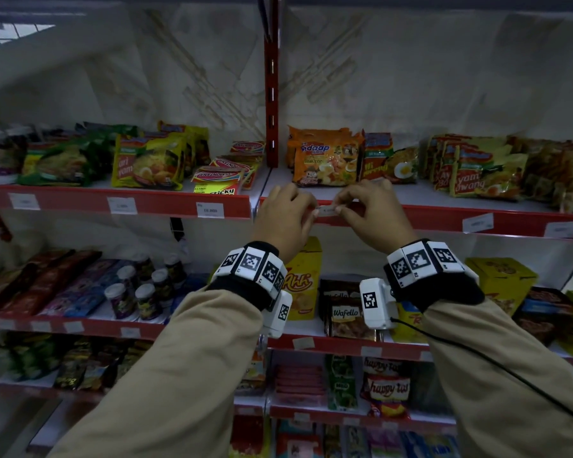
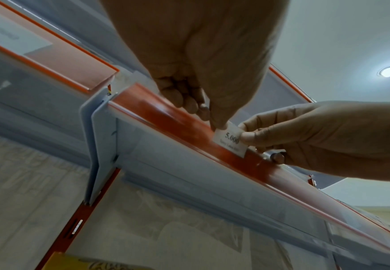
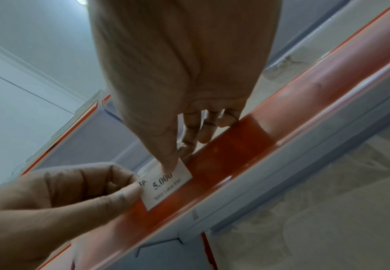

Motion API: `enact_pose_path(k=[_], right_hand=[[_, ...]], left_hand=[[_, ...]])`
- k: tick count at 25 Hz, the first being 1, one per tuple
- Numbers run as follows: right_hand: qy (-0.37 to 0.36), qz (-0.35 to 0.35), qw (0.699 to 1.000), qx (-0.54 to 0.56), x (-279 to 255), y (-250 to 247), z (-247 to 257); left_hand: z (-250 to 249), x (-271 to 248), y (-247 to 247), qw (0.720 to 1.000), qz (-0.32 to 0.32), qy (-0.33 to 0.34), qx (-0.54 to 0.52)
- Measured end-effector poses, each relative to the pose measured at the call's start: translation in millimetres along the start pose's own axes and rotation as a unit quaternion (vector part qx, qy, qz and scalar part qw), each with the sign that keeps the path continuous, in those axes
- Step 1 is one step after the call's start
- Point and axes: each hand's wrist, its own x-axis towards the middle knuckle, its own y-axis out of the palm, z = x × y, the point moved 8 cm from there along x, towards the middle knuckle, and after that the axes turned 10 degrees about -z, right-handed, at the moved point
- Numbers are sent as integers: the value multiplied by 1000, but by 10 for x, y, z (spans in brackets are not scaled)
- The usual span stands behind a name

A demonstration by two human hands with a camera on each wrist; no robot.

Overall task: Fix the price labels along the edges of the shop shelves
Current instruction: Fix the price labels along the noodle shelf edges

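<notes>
A small white price label [image 1: 326,211] reading "Rp. 5.000" lies against the red edge strip [image 1: 444,220] of the upper right shelf. My left hand [image 1: 312,212] pinches its left end, and my right hand [image 1: 338,208] pinches its right end. In the left wrist view the left hand [image 2: 217,124] holds the label [image 2: 230,141] on the strip [image 2: 166,117] from above, with the right hand [image 2: 247,135] beside it. In the right wrist view my right hand [image 3: 171,168] has its thumb on the label [image 3: 166,188], and the left hand [image 3: 134,190] grips its other end.
Other labels [image 1: 210,210] [image 1: 477,223] sit along the same red strips. Noodle packets [image 1: 325,160] stand just behind my hands. A red upright post [image 1: 272,94] divides the two shelf bays. Snack boxes and bottles fill the lower shelves [image 1: 331,345].
</notes>
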Motion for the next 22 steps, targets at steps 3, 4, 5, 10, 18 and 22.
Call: enact_pose_path(k=[3, 4, 5, 10, 18, 22], right_hand=[[-11, 8, 1000, -23, -5, 21, -7], [-8, 12, 999, -36, -7, 36, -19], [-5, 17, 999, -48, -5, 50, -28], [0, 23, 998, -53, -5, 76, -10], [17, 25, 998, -48, -30, 61, -3], [19, 18, 999, -47, -35, 73, -12]], left_hand=[[8, 5, 10, 1000, 5, 5, 0], [12, 6, 15, 1000, 10, 10, 3], [16, 10, 20, 1000, 15, 15, 7], [30, 43, 29, 999, 25, 27, -3], [86, 46, 65, 998, 52, 28, -15], [126, 57, 68, 998, 57, 17, -24]])
